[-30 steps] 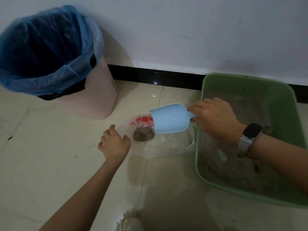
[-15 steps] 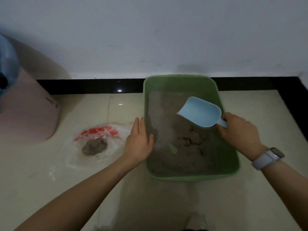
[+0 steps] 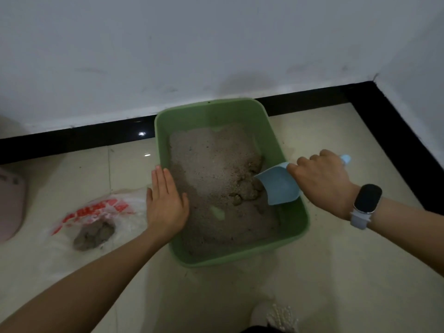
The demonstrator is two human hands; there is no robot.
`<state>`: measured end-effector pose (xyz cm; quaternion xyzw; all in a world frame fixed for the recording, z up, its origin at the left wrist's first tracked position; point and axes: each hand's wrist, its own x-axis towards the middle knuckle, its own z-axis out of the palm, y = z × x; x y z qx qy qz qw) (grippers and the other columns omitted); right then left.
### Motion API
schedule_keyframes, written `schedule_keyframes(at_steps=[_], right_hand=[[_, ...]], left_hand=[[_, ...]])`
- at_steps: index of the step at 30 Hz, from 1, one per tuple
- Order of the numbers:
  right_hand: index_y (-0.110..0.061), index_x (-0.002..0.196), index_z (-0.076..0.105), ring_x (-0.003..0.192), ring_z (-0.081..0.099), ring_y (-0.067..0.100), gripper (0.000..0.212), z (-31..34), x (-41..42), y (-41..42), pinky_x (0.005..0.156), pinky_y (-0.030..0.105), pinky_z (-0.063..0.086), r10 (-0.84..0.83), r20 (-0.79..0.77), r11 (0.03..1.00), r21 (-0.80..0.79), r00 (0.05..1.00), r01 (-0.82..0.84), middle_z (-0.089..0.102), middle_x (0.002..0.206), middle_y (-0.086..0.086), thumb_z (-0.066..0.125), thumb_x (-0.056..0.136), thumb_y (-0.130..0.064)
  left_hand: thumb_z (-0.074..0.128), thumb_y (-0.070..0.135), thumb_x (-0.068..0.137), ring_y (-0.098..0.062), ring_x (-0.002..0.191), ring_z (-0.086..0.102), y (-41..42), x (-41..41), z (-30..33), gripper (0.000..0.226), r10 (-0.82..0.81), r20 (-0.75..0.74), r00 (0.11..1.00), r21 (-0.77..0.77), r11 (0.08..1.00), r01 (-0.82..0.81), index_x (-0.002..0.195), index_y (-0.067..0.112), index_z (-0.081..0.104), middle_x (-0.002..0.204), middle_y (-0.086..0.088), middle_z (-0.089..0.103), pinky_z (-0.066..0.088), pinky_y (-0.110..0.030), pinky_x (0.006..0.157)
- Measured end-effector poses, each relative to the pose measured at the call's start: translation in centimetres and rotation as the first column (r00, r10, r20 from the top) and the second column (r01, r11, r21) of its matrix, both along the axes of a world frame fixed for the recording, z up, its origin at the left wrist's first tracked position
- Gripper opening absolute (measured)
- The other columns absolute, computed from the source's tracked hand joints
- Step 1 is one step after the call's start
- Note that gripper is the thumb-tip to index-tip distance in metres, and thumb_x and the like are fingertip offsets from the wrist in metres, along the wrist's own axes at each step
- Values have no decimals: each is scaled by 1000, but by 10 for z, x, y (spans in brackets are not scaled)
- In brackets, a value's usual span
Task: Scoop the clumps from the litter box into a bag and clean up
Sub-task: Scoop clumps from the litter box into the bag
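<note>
Two hands are working in the head view: the left hand (image 3: 165, 203) is lying flat, fingers together, steadying the litter box (image 3: 296, 227), while the right hand (image 3: 320, 181) is gripping the scoop (image 3: 280, 186), its long axis pointing leftward from that hand into the clumps (image 3: 245, 188). Digging too steeply could be flinging litter over the rim.

Green litter box (image 3: 294, 213) at frame centre, holding grey litter. Right hand (image 3: 322, 180) grips blue scoop (image 3: 280, 187), its mouth at the clumps (image 3: 245, 189). Left hand (image 3: 165, 200) rests flat on the box's left rim. Plastic bag (image 3: 96, 212) with a clump lies lower left on the floor.
</note>
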<state>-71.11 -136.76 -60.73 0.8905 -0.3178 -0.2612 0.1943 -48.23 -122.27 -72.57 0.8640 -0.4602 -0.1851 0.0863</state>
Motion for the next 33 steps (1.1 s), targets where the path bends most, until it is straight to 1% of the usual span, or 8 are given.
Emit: schedule_keyframes(at_steps=[4, 11, 18, 23, 26, 30, 32, 33], right_hand=[[-16, 111, 51, 86, 62, 22, 21, -7, 3, 1, 68, 29, 34, -63, 48, 994, 92, 997, 59, 60, 97, 1, 47, 91, -19], [-13, 110, 48, 86, 61, 26, 23, -23, -7, 12, 67, 30, 36, -81, 107, 988, 137, 991, 66, 60, 101, 5, 42, 89, -11], [-22, 105, 53, 86, 63, 24, 19, -54, -8, 23, 68, 30, 47, -408, 284, 899, 290, 868, 328, 65, 97, 0, 44, 89, -30], [-26, 105, 53, 94, 62, 24, 20, -73, 9, 41, 68, 29, 44, -491, 337, 841, 425, 803, 336, 66, 103, -1, 51, 87, -35], [-26, 106, 54, 100, 60, 23, 21, -86, 21, 48, 72, 29, 44, -463, 385, 848, 454, 798, 273, 64, 108, -4, 51, 87, -36], [-26, 103, 55, 95, 62, 21, 19, -85, 11, 30, 65, 26, 40, -354, 416, 907, 369, 837, 201, 64, 104, -6, 50, 86, -34], [-24, 96, 59, 81, 65, 24, 16, -81, 2, 20, 60, 29, 45, -264, 456, 943, 308, 850, 127, 66, 94, -3, 57, 82, -30], [-22, 88, 62, 68, 64, 27, 14, -80, -2, 17, 52, 30, 47, -196, 494, 962, 264, 847, 69, 67, 83, -1, 66, 76, -26]], left_hand=[[32, 31, 98, -25, 144, -7, 9, 5, -9, 67, -40, 12, 999, -54, 998, 40, 146, 0, -2, 155, -16, -10, 9, -46, 116], [41, 28, 96, -32, 143, 5, 10, 7, -15, 66, -61, 36, 997, -99, 993, 64, 145, -4, 12, 154, -22, 4, 19, -52, 112], [41, 29, 96, -33, 143, 3, 11, 7, -17, 64, -45, 35, 998, -106, 993, 49, 145, -3, 15, 154, -21, 4, 16, -52, 112], [36, 31, 97, -30, 144, -2, 11, 7, -20, 61, -33, 19, 999, -130, 991, 35, 146, 2, 14, 155, -17, 0, 13, -48, 114], [25, 38, 97, -29, 144, 1, 11, 7, -20, 61, -14, 23, 1000, -152, 988, 18, 146, 3, 17, 156, -16, 3, 14, -48, 114], [8, 49, 89, -29, 144, 3, 12, 8, -23, 74, -10, 43, 999, -149, 989, 17, 146, 5, 18, 156, -15, 4, 14, -48, 113], [4, 51, 87, -28, 144, 1, 12, 9, -24, 76, -8, 42, 999, -147, 989, 14, 147, 6, 17, 156, -13, 2, 13, -47, 114], [4, 51, 86, -28, 144, 1, 12, 9, -24, 76, -7, 42, 999, -148, 989, 13, 147, 7, 17, 156, -13, 2, 13, -47, 114]])
